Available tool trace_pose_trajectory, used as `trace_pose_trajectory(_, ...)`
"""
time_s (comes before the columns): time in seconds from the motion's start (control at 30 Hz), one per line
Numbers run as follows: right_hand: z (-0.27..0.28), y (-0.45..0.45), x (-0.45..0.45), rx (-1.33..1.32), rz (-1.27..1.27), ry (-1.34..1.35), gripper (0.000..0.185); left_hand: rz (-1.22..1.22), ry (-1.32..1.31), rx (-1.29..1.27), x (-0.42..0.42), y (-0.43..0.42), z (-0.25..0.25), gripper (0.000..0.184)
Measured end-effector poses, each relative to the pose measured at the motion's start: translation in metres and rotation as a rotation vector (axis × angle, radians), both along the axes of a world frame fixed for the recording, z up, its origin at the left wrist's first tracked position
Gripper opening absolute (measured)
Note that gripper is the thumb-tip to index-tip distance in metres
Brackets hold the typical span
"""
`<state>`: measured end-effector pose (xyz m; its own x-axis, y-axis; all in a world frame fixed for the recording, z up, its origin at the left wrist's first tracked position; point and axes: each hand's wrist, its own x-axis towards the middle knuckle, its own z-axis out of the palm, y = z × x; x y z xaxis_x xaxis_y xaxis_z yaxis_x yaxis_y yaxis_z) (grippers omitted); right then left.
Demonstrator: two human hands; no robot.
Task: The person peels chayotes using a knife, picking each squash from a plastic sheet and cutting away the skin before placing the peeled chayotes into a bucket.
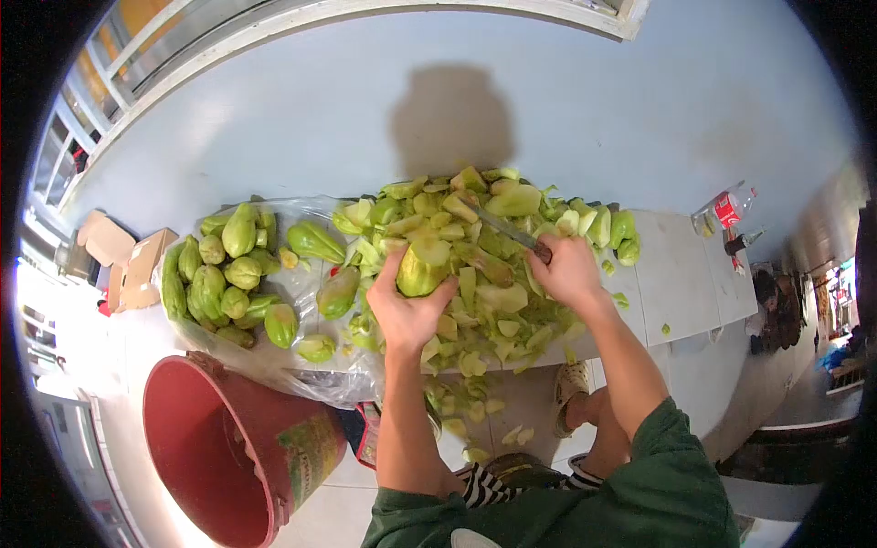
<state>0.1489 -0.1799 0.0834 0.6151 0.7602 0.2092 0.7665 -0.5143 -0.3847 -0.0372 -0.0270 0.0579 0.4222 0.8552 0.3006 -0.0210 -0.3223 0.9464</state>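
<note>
My left hand is wrapped round a green chayote, whose top end is cut and shows pale flesh. In my right hand is a knife, gripped by its dark handle, the blade pointing up and left over the heap. Blade and held chayote are apart. Beneath both hands spreads a large heap of cut chayote pieces, part of it hidden by my hands. Whole chayotes are piled on clear plastic at the left, and single ones lie between that pile and my left hand.
A red bucket lies tilted on the floor at the left. Clear plastic hangs over the tiled ledge. A cardboard box is at far left, a bottle with a red label at right. Several pieces lie on the floor near my shoe.
</note>
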Motion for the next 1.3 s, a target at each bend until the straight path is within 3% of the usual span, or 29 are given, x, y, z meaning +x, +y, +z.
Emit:
trace_pose_trajectory(0.3,0.033,-0.016,-0.059,0.133,0.341,-0.097,0.02,-0.045,0.136,0.111,0.007,-0.006,-0.017,0.056)
trace_pose_trajectory(0.4,0.032,-0.009,-0.067,0.182,0.44,-0.135,0.023,-0.176,-0.206,0.091,0.006,-0.012,-0.037,0.065)
trace_pose_trajectory(0.5,0.022,-0.001,-0.066,0.235,0.49,-0.128,0.027,-0.163,-0.179,-0.009,0.0,-0.013,-0.04,0.062)
trace_pose_trajectory(0.53,0.018,0.003,-0.065,0.247,0.497,-0.12,0.028,-0.119,-0.08,0.227,-0.002,-0.005,-0.035,0.059)
trace_pose_trajectory(0.57,0.016,0.008,-0.065,0.258,0.511,-0.107,0.028,-0.105,-0.065,0.233,-0.004,-0.001,-0.037,0.059)
trace_pose_trajectory(0.73,0.01,0.024,-0.062,0.366,0.588,-0.11,0.029,-0.09,-0.119,0.092,-0.003,0.008,-0.043,0.053)
trace_pose_trajectory(0.93,0.01,0.025,-0.056,0.335,0.603,-0.04,0.028,-0.066,-0.004,0.066,-0.005,0.009,-0.025,0.041)
trace_pose_trajectory(1.03,-0.006,0.023,-0.046,0.196,0.612,0.059,0.024,-0.066,-0.097,0.176,-0.006,0.016,-0.03,0.046)
trace_pose_trajectory(1.07,-0.019,0.025,-0.036,0.196,0.61,0.063,0.024,0.023,0.124,0.15,-0.01,0.009,-0.024,0.047)
trace_pose_trajectory(1.1,-0.036,0.033,-0.019,-0.001,0.375,0.091,0.022,0.113,0.343,0.13,-0.01,-0.002,0.003,0.049)
trace_pose_trajectory(1.13,-0.04,0.039,-0.009,-0.186,0.138,0.115,0.021,0.133,0.217,0.137,-0.009,-0.004,0.004,0.048)
trace_pose_trajectory(1.3,-0.038,0.028,0.005,-0.046,0.141,0.139,0.023,0.088,0.262,0.184,-0.019,-0.005,0.004,0.049)
